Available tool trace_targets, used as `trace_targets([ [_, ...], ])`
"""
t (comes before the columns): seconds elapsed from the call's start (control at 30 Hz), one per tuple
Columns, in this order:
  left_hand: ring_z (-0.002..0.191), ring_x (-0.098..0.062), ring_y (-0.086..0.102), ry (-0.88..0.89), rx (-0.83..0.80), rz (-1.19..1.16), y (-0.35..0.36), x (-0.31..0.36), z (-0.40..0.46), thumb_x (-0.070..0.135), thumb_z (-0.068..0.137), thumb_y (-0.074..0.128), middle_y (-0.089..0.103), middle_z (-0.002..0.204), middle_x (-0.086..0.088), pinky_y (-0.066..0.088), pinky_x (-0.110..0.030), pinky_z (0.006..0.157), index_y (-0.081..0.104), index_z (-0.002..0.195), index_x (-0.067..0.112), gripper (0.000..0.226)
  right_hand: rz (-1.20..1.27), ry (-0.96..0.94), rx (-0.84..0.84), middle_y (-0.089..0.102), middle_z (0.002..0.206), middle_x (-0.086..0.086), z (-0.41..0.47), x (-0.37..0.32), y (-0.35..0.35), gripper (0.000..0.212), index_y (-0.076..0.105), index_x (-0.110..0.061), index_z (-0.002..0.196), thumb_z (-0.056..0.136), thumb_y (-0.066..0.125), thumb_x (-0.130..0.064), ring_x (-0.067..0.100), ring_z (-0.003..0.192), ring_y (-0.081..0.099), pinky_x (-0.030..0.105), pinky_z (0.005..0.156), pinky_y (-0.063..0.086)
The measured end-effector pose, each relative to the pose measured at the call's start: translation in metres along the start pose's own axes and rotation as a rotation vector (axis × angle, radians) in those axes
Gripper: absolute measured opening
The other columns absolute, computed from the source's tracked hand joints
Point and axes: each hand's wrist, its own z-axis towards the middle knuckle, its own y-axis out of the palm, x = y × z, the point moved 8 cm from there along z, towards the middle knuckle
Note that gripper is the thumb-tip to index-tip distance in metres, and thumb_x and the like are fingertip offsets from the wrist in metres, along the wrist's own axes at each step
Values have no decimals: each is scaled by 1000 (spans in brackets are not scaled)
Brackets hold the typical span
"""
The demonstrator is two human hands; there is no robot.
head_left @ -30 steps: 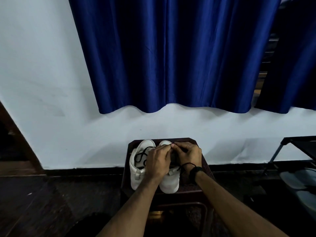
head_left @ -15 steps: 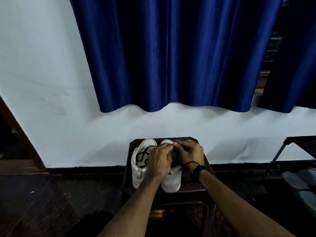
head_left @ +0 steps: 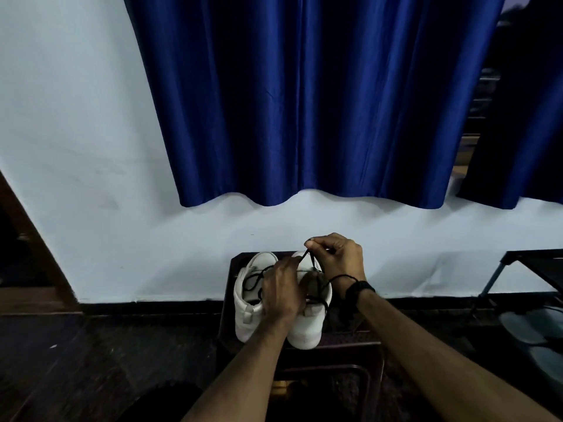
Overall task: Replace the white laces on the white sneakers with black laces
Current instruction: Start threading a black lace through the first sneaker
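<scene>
At the far left a dark wooden frame (head_left: 18,226) is seen against the white wall (head_left: 76,132), with dark flooring (head_left: 61,360) below it. Further right a blue curtain (head_left: 304,102) is hung over the wall, its wavy hem ending above a dark stool (head_left: 350,339) set against the skirting. Two white sneakers are stood side by side on the stool, heels toward the camera. The left sneaker (head_left: 246,309) is seen with a black lace (head_left: 254,278) lying loosely looped in its opening. Much of the right sneaker (head_left: 306,330) is hidden by the left hand (head_left: 281,290), which is laid over its top with fingers curled at the eyelet area; whether anything is pinched there cannot be told. Just beyond, the right hand (head_left: 338,257) is raised above the toe, its thumb and fingertips pinching a second black lace (head_left: 310,260) drawn taut up from the shoe. A dark band (head_left: 358,289) is worn on the right wrist. At the far right a second curtain panel (head_left: 524,117) and a dark metal rack (head_left: 518,269) with pale shapes beneath it are seen.
</scene>
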Motion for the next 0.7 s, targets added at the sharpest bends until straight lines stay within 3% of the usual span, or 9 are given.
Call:
trace_targets([
  [0.17, 94, -23, 65, -31, 5, 81, 3, -1, 3, 59, 85, 49, 67, 102, 0, 50, -36, 76, 64, 108, 18, 50, 181, -3, -31, 71, 76, -9, 3, -42, 0, 1, 78, -21, 79, 80, 78, -21, 7, 71, 67, 31, 70, 57],
  [0.3, 96, -24, 63, -80, -24, 111, 8, -7, 3, 66, 82, 52, 62, 105, 1, 51, -38, 77, 63, 104, 18, 54, 374, -6, -70, 72, 81, 2, 6, -74, 1, 4, 78, -11, 81, 81, 76, -14, 13, 62, 67, 27, 68, 57],
  [0.4, 93, -21, 62, -111, -35, 100, 6, -5, 5, 73, 77, 46, 60, 104, 3, 51, -37, 75, 64, 103, 21, 61, 381, 34, -130, 73, 80, 4, 4, -73, 7, 5, 78, -12, 80, 83, 74, -15, 13, 63, 67, 25, 64, 56],
  [0.47, 88, -21, 61, -113, -57, 91, 4, -1, 10, 72, 78, 45, 61, 94, 3, 47, -36, 70, 60, 88, 23, 52, 374, 68, -193, 73, 75, 4, 1, -66, 11, 6, 77, -12, 80, 84, 73, -15, 13, 64, 67, 24, 60, 53],
  [0.53, 91, -24, 61, -90, -94, 45, 1, 5, 15, 64, 85, 36, 65, 89, 1, 40, -36, 70, 56, 77, 25, 44, 372, 100, -233, 73, 76, 5, -1, -62, 14, 8, 76, -12, 82, 84, 73, -18, 14, 68, 69, 31, 60, 55],
  [0.63, 102, -25, 60, -90, -179, 8, 6, 5, 20, 50, 97, 32, 70, 99, -1, 42, -40, 84, 64, 87, 24, 43, 456, 173, -211, 73, 77, 7, -2, -46, 13, 17, 76, -12, 84, 86, 72, -28, 18, 73, 69, 34, 59, 54],
  [0.7, 99, -25, 64, -146, -186, -63, 7, -5, 21, 54, 95, 30, 72, 97, -1, 45, -42, 84, 68, 89, 22, 51, 431, 239, -138, 72, 78, 3, -6, -20, 10, 31, 77, -16, 87, 90, 62, -44, 19, 74, 68, 32, 64, 54],
])
